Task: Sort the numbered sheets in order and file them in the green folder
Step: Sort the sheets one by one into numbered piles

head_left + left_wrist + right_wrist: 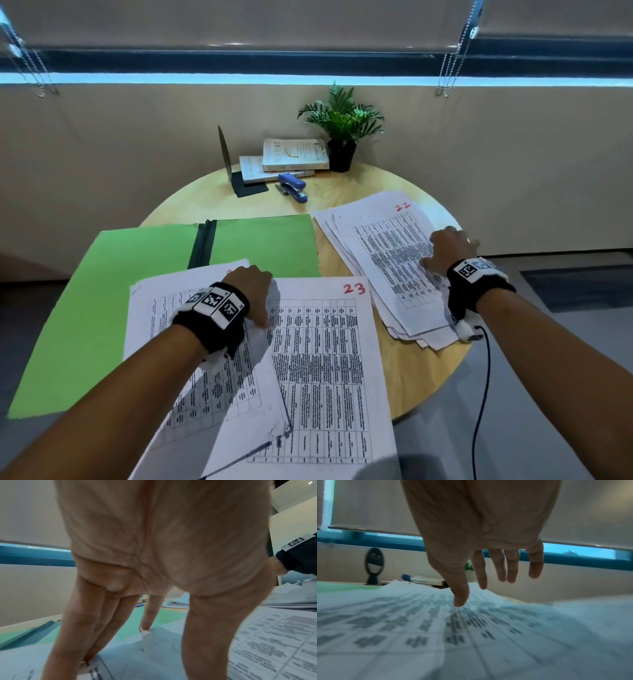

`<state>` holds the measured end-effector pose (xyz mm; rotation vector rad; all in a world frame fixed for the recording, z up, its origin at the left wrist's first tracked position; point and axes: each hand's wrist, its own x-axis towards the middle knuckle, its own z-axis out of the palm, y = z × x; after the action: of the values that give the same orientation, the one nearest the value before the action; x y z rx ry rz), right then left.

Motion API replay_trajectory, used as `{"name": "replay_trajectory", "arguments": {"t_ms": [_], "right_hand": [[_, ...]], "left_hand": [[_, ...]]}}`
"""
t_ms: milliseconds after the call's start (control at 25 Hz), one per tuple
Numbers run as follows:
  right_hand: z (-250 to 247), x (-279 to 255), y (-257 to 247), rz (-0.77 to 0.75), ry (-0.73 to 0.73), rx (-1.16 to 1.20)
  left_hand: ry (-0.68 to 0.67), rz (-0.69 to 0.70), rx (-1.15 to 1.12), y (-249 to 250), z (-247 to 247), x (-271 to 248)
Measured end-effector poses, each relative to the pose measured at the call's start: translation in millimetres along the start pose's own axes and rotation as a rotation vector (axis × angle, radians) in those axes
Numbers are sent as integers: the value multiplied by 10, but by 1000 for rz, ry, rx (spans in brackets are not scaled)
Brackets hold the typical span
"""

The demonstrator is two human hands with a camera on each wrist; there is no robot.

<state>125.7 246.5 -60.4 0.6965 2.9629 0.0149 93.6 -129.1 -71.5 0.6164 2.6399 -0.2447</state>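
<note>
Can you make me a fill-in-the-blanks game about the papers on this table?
1. The sheet beside the left hand has the red number ____.
2. The top sheet under the right hand has the red number ____.
3. The open folder is coloured ____.
4. The stapler near the books is coloured ____.

Missing words: 23; 22; green; blue.

Probably an office: stapler (293,186), books (295,155), roller blinds (239,24).
</note>
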Motion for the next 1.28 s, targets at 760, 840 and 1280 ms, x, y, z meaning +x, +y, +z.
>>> {"name": "replay_trajectory", "arguments": {"t_ms": [760, 840, 1280], "right_hand": [[277, -1345, -2473, -611, -267, 458], [268, -1411, -2468, -633, -251, 411], [-80, -1330, -1896, -608, -267, 160]], "left_hand": [[152, -188, -312, -888, 290, -386], [122, -200, -314, -968, 317, -350], [9, -112, -352, -1242, 225, -331]]}}
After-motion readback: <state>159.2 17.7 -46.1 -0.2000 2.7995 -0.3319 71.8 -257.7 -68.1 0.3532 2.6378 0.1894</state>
